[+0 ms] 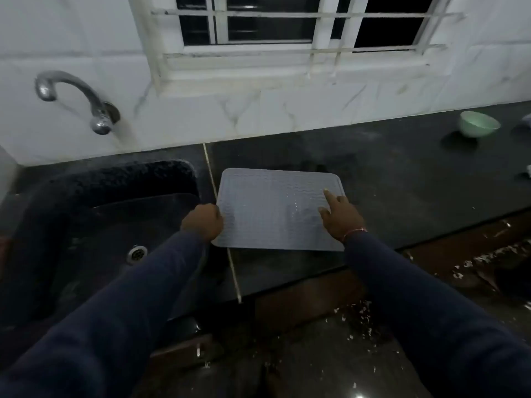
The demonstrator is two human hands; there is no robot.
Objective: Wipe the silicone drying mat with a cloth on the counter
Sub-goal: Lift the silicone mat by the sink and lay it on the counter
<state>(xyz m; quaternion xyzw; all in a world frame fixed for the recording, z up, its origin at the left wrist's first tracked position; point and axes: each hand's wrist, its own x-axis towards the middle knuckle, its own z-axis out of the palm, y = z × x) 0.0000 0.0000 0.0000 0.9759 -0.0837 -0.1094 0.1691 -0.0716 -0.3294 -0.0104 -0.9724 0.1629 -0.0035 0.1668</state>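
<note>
Silicone mat (275,209) lies long axis left-right (left hand (202,221) grips edge; right hand (342,215) fingers (328,195) straight, touching).

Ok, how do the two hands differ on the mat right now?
The left hand is curled around the left edge of the mat, apparently gripping it; the right hand lies on top near the right edge with its index finger straight. The right wrist carries a thread band; the left wrist shows none. Both touch the mat and come from dark blue sleeves.

Home kitchen: sink (86,214), tap (71,96), dark counter (402,182).
</note>
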